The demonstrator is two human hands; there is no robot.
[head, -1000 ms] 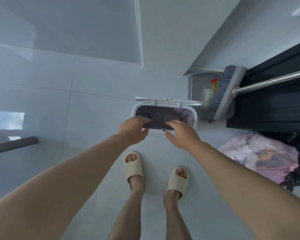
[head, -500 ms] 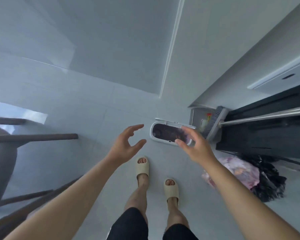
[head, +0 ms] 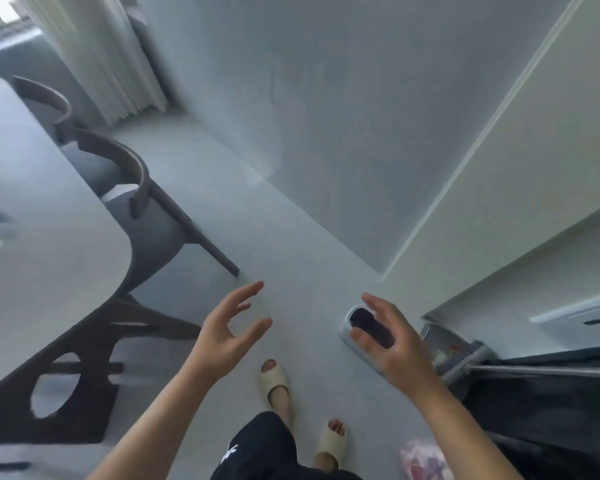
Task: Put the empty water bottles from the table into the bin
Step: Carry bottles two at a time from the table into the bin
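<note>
Table (head: 49, 216) is lying at far left, with two chairs (head: 142, 216) sitting along its far edge, one behind the other. Bin (head: 355, 325) is standing on the floor (head: 291, 258) at centre right, mouth facing up, at the foot of the wall corner. Broom (head: 465, 362) is lying just right of the bin. Left hand (head: 229, 330) is hanging over bare floor between table and bin; right hand (head: 392, 341) is overlapping the bin's near side. Both feet are standing below the hands, nearer the camera.
</note>
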